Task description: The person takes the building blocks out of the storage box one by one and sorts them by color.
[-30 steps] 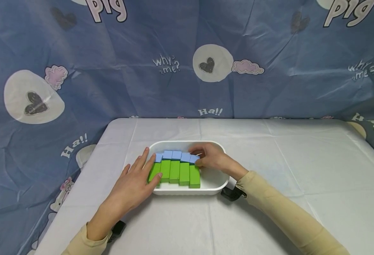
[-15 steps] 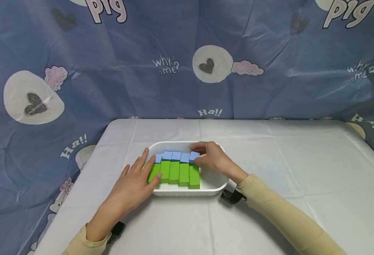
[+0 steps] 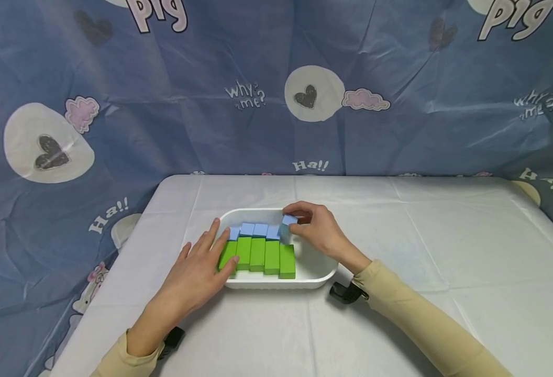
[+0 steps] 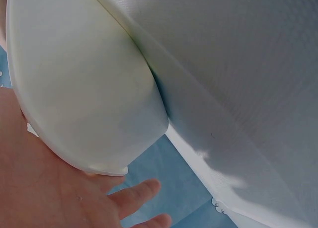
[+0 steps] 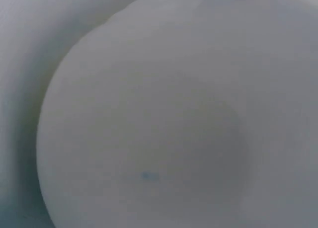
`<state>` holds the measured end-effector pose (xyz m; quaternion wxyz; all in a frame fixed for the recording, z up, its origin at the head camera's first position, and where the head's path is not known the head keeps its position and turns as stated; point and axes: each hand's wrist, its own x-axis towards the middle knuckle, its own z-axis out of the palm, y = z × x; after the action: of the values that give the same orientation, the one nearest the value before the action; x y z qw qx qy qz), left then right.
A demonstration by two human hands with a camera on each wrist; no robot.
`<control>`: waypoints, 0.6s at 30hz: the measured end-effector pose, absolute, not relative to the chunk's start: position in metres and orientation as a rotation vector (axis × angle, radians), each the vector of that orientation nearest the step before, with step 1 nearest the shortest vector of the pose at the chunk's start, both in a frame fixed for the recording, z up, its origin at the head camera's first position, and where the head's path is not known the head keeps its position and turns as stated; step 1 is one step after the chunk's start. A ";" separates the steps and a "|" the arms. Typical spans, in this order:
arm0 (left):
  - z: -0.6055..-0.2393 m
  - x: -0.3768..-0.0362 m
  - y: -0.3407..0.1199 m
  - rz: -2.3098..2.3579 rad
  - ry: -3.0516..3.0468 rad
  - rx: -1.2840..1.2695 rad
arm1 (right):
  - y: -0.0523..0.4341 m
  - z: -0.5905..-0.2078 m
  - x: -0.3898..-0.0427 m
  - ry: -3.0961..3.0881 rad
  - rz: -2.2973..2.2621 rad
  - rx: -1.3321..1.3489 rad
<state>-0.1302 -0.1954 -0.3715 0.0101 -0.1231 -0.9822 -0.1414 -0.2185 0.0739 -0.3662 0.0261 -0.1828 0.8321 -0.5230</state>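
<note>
In the head view, a white oval-cornered tray holds a front row of green rectangular blocks and a row of light blue blocks behind them. My right hand pinches one blue block between thumb and fingers, raised above the right end of the blue row. My left hand lies over the tray's left end with fingers spread and straight, fingertips at the leftmost blocks. From the left wrist view, the palm shows under the tray's rim.
A white cloth-covered table extends around the tray. Behind it hangs a blue printed sheet. Dark wrist devices sit under both wrists, the right one near the tray's front right corner. In the right wrist view, a blurred pale surface fills most of the frame.
My right hand has lifted the rightmost blue block up and away from the row, toward the tray's back edge. The left hand has stayed in place.
</note>
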 end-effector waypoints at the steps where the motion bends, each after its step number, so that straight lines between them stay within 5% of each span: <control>1: -0.371 -0.130 -0.195 -0.441 -3.065 -0.385 | 0.074 -0.366 -0.218 2.567 -1.631 -0.564; 18: -0.372 -0.131 -0.195 -0.450 -3.073 -0.382 | 0.076 -0.367 -0.220 2.502 -1.660 -0.652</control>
<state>-0.1311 -0.1954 -0.3719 0.0064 -0.1222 -0.9820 -0.1438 -0.2196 0.0763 -0.3673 0.0342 -0.2120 0.8138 -0.5400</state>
